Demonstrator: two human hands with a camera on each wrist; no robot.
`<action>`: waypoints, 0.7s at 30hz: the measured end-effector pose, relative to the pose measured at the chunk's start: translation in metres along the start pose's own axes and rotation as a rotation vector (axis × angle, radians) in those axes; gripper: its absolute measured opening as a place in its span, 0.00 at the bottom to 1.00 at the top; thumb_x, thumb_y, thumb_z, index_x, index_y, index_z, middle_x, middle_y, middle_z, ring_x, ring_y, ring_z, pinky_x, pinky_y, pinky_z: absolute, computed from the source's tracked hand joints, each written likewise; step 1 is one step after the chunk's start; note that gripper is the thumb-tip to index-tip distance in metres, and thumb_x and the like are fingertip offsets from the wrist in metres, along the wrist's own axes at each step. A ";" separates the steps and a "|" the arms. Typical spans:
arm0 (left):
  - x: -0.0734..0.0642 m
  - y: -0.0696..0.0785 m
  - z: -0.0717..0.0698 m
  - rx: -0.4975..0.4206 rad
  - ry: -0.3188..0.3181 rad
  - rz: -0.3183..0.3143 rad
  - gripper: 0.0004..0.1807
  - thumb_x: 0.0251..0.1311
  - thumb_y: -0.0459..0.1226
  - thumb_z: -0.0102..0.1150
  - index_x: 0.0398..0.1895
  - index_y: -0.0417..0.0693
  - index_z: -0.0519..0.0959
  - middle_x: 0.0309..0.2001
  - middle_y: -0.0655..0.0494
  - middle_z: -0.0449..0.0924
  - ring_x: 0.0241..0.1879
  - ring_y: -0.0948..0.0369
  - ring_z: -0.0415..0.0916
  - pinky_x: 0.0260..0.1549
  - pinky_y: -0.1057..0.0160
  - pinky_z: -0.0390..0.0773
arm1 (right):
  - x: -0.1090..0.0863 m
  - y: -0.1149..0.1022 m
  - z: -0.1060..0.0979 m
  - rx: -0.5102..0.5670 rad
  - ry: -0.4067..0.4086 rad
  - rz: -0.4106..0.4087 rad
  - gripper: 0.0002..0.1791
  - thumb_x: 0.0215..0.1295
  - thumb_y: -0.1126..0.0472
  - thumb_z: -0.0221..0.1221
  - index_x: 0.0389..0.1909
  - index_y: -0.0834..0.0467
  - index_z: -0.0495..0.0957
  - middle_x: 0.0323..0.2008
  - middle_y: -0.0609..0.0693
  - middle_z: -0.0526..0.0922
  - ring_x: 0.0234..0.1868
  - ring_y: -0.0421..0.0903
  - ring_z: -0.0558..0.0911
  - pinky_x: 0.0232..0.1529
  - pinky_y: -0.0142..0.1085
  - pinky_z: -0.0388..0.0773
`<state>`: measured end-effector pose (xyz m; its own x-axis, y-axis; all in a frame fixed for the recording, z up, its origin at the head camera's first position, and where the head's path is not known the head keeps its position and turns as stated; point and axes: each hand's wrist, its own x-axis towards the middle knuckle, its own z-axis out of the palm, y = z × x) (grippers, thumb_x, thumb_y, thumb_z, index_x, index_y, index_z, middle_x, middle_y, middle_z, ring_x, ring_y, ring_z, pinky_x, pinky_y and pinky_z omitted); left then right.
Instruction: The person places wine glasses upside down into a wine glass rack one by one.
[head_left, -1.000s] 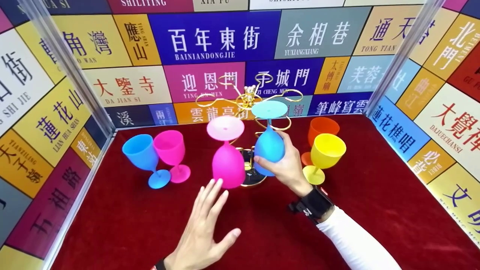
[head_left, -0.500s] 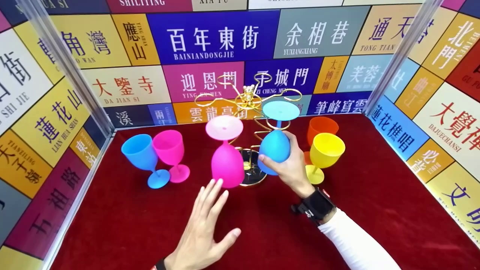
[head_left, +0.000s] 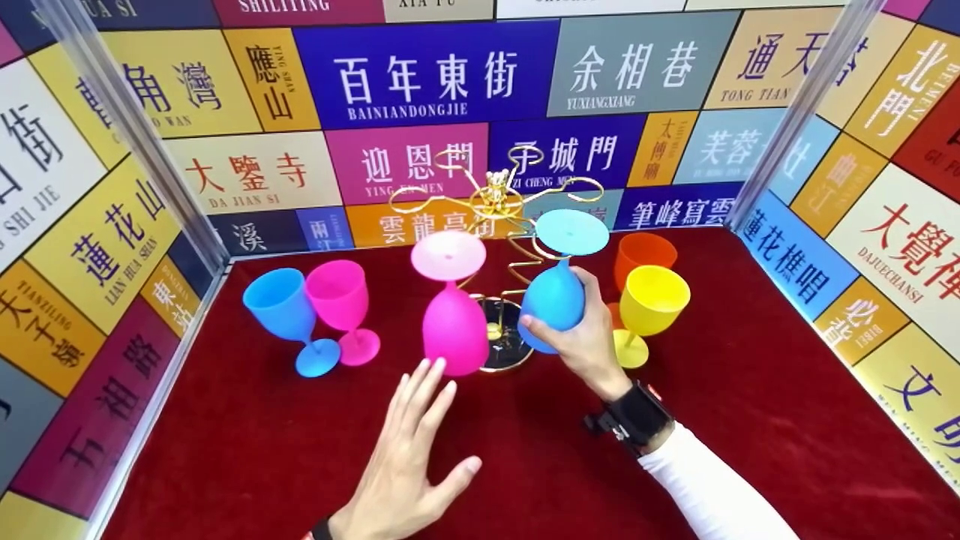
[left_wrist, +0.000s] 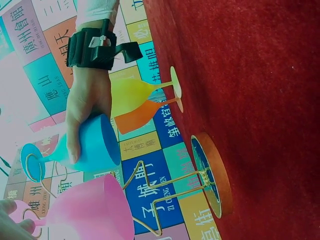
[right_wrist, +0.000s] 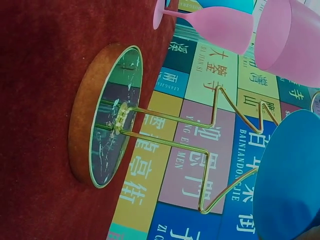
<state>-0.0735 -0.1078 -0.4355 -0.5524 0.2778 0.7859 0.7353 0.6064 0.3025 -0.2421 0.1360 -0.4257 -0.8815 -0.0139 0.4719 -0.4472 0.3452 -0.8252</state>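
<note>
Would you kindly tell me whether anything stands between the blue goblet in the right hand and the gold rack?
Nothing visible does: the right hand holds the upturned blue goblet close by the gold rack; the upside-down pink goblet is off to its left.

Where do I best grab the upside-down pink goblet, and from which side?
I'd grip the pink goblet round its broad, mouth-down bowl, from the left: gold rack wire crowds the thin stem, and the right hand holds a blue goblet opposite.

On the cloth (head_left: 540, 465), the goblet rack (head_left: 496, 201) stands mid-frame between the left goblet pair (head_left: 337, 300) and right goblet pair (head_left: 655, 304).
</note>
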 end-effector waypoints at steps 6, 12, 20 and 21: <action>-0.001 0.001 0.001 0.002 -0.011 -0.018 0.40 0.64 0.52 0.58 0.72 0.39 0.62 0.73 0.37 0.59 0.73 0.40 0.55 0.77 0.51 0.43 | -0.004 0.001 0.000 0.030 -0.005 -0.001 0.46 0.45 0.55 0.77 0.65 0.53 0.63 0.61 0.60 0.74 0.58 0.62 0.77 0.56 0.59 0.77; -0.003 0.000 0.002 -0.008 -0.003 -0.015 0.40 0.63 0.52 0.59 0.71 0.38 0.63 0.73 0.37 0.59 0.73 0.40 0.55 0.77 0.52 0.42 | -0.006 0.002 0.003 0.066 -0.027 -0.017 0.47 0.44 0.55 0.77 0.65 0.51 0.62 0.62 0.58 0.73 0.59 0.60 0.76 0.57 0.59 0.76; -0.005 0.000 0.003 -0.001 0.006 -0.004 0.39 0.62 0.51 0.59 0.71 0.39 0.64 0.72 0.36 0.61 0.71 0.38 0.57 0.77 0.51 0.44 | -0.007 0.000 0.006 0.068 -0.045 -0.016 0.48 0.44 0.52 0.77 0.66 0.51 0.62 0.62 0.57 0.73 0.59 0.59 0.76 0.57 0.59 0.76; -0.005 -0.001 0.003 0.001 0.003 -0.008 0.39 0.62 0.51 0.59 0.71 0.39 0.64 0.72 0.36 0.61 0.71 0.38 0.57 0.77 0.51 0.44 | -0.007 -0.001 0.006 0.069 -0.050 -0.014 0.48 0.44 0.52 0.77 0.66 0.50 0.62 0.62 0.57 0.72 0.59 0.59 0.76 0.57 0.59 0.75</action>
<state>-0.0720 -0.1076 -0.4413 -0.5573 0.2704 0.7851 0.7304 0.6093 0.3086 -0.2365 0.1303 -0.4303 -0.8809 -0.0653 0.4688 -0.4672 0.2794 -0.8389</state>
